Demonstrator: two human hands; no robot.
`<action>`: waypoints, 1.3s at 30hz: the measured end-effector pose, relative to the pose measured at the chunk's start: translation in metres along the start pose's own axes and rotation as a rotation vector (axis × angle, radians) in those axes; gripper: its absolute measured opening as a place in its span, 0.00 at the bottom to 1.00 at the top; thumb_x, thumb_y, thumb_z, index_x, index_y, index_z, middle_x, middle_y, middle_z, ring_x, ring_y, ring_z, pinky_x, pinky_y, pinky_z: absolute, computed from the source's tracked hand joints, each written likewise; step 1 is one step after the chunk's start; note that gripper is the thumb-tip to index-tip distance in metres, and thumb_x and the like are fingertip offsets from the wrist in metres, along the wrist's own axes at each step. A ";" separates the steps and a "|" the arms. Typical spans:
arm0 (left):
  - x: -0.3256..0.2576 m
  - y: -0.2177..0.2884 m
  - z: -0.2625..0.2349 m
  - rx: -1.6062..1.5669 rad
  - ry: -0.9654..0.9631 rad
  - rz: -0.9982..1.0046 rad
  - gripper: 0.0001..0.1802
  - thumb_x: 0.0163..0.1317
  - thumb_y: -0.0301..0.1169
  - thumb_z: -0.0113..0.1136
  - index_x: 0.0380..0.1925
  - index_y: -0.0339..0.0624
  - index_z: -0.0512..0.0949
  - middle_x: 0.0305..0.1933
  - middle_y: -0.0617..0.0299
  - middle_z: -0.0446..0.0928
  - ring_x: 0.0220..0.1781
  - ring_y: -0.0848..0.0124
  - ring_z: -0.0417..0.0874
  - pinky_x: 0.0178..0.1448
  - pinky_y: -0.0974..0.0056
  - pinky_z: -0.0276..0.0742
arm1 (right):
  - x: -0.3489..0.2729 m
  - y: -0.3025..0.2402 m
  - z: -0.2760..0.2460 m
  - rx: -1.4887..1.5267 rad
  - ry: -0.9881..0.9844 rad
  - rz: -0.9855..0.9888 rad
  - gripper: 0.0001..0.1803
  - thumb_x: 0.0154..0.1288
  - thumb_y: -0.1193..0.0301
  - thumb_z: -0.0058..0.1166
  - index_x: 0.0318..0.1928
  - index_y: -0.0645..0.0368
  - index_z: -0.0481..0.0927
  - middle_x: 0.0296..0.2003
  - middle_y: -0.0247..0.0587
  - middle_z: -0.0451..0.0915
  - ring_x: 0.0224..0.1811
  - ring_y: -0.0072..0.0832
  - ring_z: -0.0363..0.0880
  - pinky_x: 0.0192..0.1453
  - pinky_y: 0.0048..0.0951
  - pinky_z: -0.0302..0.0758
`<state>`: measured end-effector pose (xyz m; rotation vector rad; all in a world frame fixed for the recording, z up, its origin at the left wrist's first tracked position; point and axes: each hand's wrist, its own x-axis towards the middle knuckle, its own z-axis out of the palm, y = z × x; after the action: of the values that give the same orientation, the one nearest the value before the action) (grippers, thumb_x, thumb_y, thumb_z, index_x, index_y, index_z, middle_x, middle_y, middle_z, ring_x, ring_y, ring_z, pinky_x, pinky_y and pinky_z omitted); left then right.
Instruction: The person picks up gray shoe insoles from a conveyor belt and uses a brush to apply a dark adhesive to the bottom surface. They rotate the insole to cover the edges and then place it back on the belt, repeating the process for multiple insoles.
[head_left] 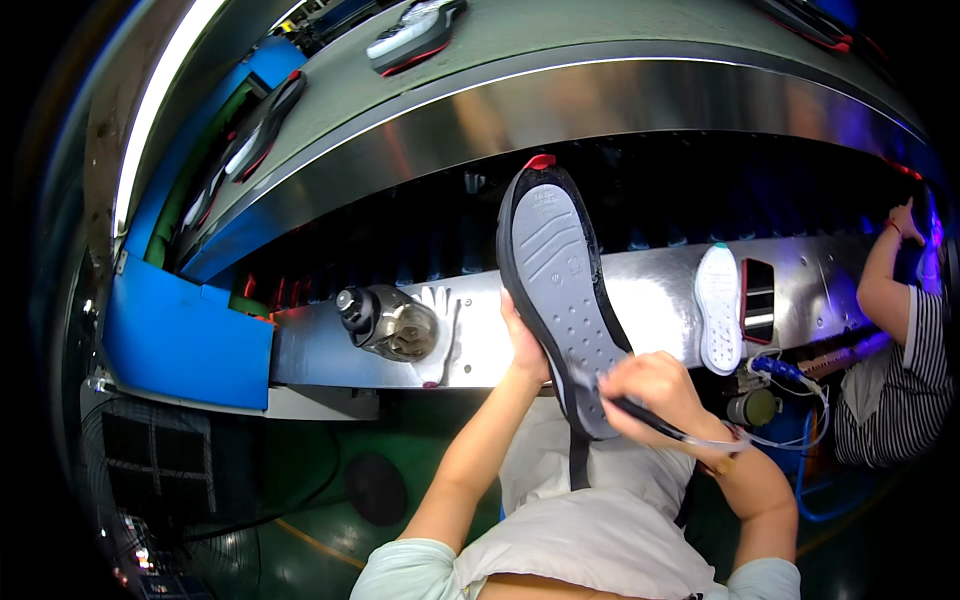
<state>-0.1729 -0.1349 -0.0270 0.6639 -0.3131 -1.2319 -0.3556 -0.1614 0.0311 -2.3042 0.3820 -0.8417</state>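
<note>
A shoe sole (562,275), black along its walls with a dimpled grey inner face and a red tab at the far end, is held up before me. My left hand (524,345) grips its left edge, fingers wrapped beneath it. Over the near right part of the sole, my right hand (655,393) is closed around a slim tool with a dark handle (645,416). That hand is smeared by motion, so the tool's working end and its kind cannot be made out. The sole's near end hangs above the pale apron (590,510) on my lap.
On the metal shelf (640,262) are a drink bottle (390,323), a white glove (441,325), a white insole (718,310) and a dark flat rectangular object (758,300). Shoe parts (415,38) ride the green belt (560,30). A co-worker's arm (885,275) reaches in at right.
</note>
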 end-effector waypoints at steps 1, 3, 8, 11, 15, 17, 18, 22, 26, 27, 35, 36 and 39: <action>-0.003 0.008 -0.001 -0.015 0.038 -0.024 0.47 0.52 0.68 0.22 0.58 0.41 0.57 0.56 0.53 0.64 0.54 0.62 0.68 0.57 0.57 0.64 | -0.004 0.002 -0.009 0.113 -0.126 0.005 0.07 0.38 0.74 0.58 0.24 0.58 0.78 0.25 0.38 0.78 0.30 0.30 0.76 0.37 0.27 0.70; -0.009 0.011 -0.003 -0.078 -0.099 -0.110 0.47 0.51 0.69 0.23 0.58 0.43 0.57 0.56 0.55 0.65 0.54 0.61 0.68 0.58 0.57 0.64 | -0.006 0.008 -0.026 0.394 -0.246 0.039 0.08 0.40 0.74 0.58 0.26 0.58 0.79 0.25 0.40 0.78 0.28 0.30 0.76 0.35 0.26 0.71; -0.028 0.003 0.051 -0.091 -0.472 -0.179 0.52 0.48 0.72 0.19 0.60 0.39 0.54 0.57 0.50 0.63 0.56 0.58 0.67 0.60 0.55 0.61 | 0.060 0.000 -0.058 0.585 0.235 0.259 0.09 0.43 0.79 0.58 0.30 0.65 0.78 0.26 0.40 0.77 0.29 0.24 0.76 0.32 0.20 0.72; -0.027 -0.001 0.053 -0.428 -0.423 -0.260 0.54 0.46 0.73 0.19 0.59 0.38 0.53 0.57 0.47 0.62 0.57 0.58 0.66 0.61 0.55 0.60 | 0.074 0.007 -0.047 0.305 0.245 0.029 0.08 0.42 0.79 0.58 0.28 0.63 0.79 0.26 0.40 0.77 0.30 0.25 0.76 0.33 0.22 0.72; -0.026 0.005 0.049 -0.239 -0.207 -0.123 0.47 0.51 0.70 0.24 0.59 0.43 0.55 0.58 0.53 0.62 0.57 0.60 0.65 0.60 0.57 0.62 | 0.054 -0.012 -0.045 0.518 -0.097 -0.020 0.09 0.41 0.80 0.59 0.28 0.63 0.80 0.28 0.43 0.79 0.33 0.28 0.77 0.37 0.23 0.72; -0.029 0.007 0.046 -0.051 -0.087 -0.074 0.46 0.52 0.68 0.26 0.59 0.43 0.54 0.59 0.54 0.60 0.58 0.60 0.64 0.61 0.58 0.60 | 0.050 -0.008 -0.050 0.666 -0.077 0.030 0.09 0.42 0.81 0.59 0.29 0.64 0.80 0.28 0.44 0.78 0.31 0.27 0.77 0.37 0.23 0.72; -0.028 0.007 0.045 -0.070 -0.116 -0.082 0.46 0.52 0.68 0.26 0.59 0.43 0.55 0.59 0.55 0.60 0.58 0.61 0.64 0.61 0.58 0.60 | 0.053 -0.008 -0.057 0.634 0.008 0.212 0.08 0.42 0.81 0.58 0.28 0.65 0.80 0.28 0.44 0.78 0.31 0.26 0.76 0.37 0.22 0.72; -0.026 0.011 0.051 -0.096 -0.201 -0.009 0.46 0.52 0.68 0.25 0.59 0.43 0.56 0.57 0.57 0.63 0.56 0.64 0.65 0.60 0.59 0.60 | 0.053 0.004 -0.048 0.503 -0.036 0.021 0.09 0.44 0.79 0.58 0.31 0.63 0.80 0.29 0.42 0.78 0.31 0.25 0.76 0.38 0.22 0.71; -0.014 0.018 0.041 0.033 -0.169 0.130 0.49 0.49 0.70 0.26 0.61 0.43 0.50 0.60 0.48 0.58 0.56 0.51 0.65 0.57 0.50 0.63 | 0.039 -0.007 -0.056 0.683 -0.225 0.011 0.10 0.42 0.79 0.59 0.31 0.61 0.81 0.29 0.40 0.79 0.34 0.27 0.76 0.41 0.25 0.71; -0.014 0.019 0.045 0.034 -0.103 0.171 0.50 0.49 0.71 0.26 0.61 0.42 0.50 0.59 0.47 0.58 0.56 0.50 0.65 0.57 0.50 0.64 | 0.039 -0.005 -0.055 0.662 -0.113 0.040 0.10 0.42 0.80 0.59 0.31 0.61 0.80 0.29 0.41 0.79 0.35 0.27 0.76 0.42 0.25 0.71; -0.004 0.039 0.058 -0.122 -0.416 0.244 0.53 0.47 0.71 0.32 0.62 0.40 0.46 0.58 0.34 0.53 0.57 0.43 0.61 0.59 0.47 0.59 | 0.028 -0.004 -0.063 0.661 -0.171 -0.042 0.10 0.42 0.80 0.60 0.30 0.60 0.80 0.32 0.38 0.81 0.34 0.24 0.73 0.43 0.22 0.69; -0.004 0.041 0.058 -0.156 -0.430 0.243 0.53 0.47 0.71 0.32 0.62 0.40 0.45 0.59 0.34 0.53 0.57 0.42 0.60 0.59 0.47 0.59 | 0.027 -0.003 -0.063 0.722 -0.115 0.023 0.10 0.42 0.80 0.60 0.30 0.60 0.80 0.32 0.38 0.81 0.34 0.24 0.74 0.43 0.22 0.69; 0.001 0.045 0.059 -0.137 -0.448 0.306 0.54 0.46 0.70 0.36 0.62 0.39 0.44 0.60 0.33 0.51 0.58 0.42 0.59 0.60 0.46 0.57 | 0.023 0.002 -0.056 0.504 -0.077 0.042 0.10 0.42 0.79 0.60 0.30 0.60 0.80 0.32 0.39 0.81 0.31 0.23 0.74 0.39 0.22 0.67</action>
<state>-0.1713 -0.1455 0.0459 0.2040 -0.6707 -1.0857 -0.3755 -0.2003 0.0734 -1.8469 0.1584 -0.7274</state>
